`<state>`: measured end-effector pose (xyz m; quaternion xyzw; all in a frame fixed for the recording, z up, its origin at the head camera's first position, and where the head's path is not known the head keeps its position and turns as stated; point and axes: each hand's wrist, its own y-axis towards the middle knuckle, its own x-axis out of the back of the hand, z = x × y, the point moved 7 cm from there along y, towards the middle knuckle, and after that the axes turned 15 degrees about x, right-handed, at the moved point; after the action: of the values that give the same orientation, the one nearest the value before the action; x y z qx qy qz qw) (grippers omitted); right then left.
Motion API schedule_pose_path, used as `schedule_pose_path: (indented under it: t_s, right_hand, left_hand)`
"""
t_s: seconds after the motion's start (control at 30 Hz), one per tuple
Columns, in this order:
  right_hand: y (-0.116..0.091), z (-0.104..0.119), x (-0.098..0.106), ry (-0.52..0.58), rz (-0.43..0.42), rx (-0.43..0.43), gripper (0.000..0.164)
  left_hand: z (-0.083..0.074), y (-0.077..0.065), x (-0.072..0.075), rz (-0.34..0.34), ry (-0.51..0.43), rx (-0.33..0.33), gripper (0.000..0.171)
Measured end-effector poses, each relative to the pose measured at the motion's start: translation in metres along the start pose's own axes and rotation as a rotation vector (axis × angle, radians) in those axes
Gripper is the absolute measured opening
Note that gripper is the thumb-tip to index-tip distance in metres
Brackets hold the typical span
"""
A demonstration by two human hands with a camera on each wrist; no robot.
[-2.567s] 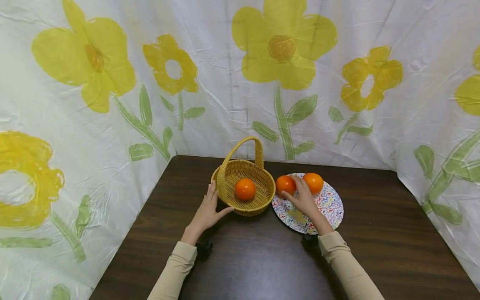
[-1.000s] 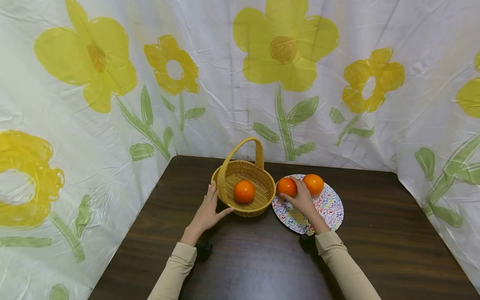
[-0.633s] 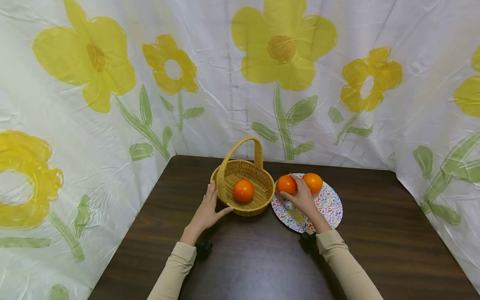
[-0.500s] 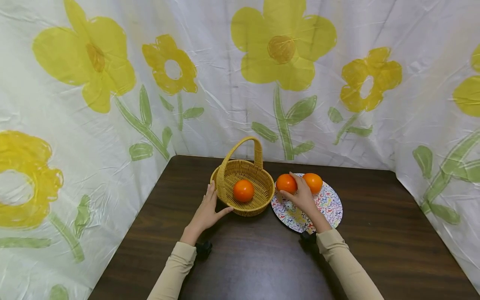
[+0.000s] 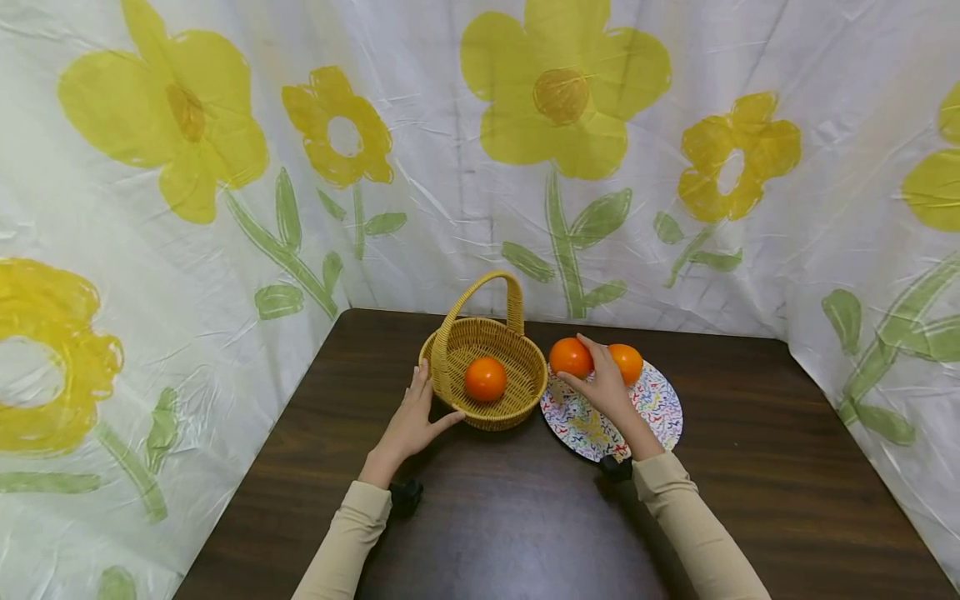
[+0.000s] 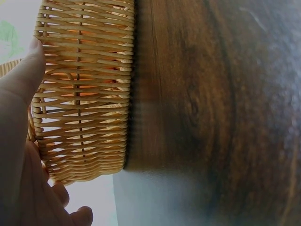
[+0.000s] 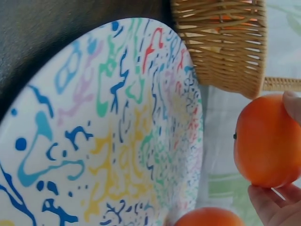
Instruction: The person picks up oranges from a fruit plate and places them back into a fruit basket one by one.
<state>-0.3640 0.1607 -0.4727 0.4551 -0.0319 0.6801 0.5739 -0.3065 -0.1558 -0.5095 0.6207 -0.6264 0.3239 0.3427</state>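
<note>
In the head view my left hand (image 5: 411,421) rests against the near left side of a woven basket (image 5: 531,392). Its thumb and fingers spread along the wall; the left wrist view shows the thumb touching the basket (image 6: 84,108) near the rim. One persimmon (image 5: 486,379) lies inside the basket. My right hand (image 5: 606,390) grips a second smooth orange persimmon (image 5: 570,357) between thumb and fingers. In the right wrist view this held persimmon (image 7: 267,141) hangs apart from the patterned plate (image 7: 127,141). A third persimmon (image 5: 627,363) sits at the plate's far side, partly behind my right hand.
The colourful plate (image 5: 660,412) lies just right of the basket on a dark wooden table (image 5: 510,517). The basket's tall arched handle (image 5: 480,283) rises over its opening. A white curtain (image 5: 420,250) with painted yellow flowers stands behind and beside the table.
My right hand has closed more around the persimmon and raised it slightly off the plate. The left hand stays at the basket, which has not visibly moved.
</note>
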Motion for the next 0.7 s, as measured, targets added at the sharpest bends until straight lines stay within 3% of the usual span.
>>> schedule_pose_path:
  t_s: [0.7]
  right_hand:
    - [0.011,0.011,0.006,-0.002,-0.003,0.018,0.078]
  left_hand:
    - [-0.002,-0.002,0.002,0.007,-0.019,0.004,0.093]
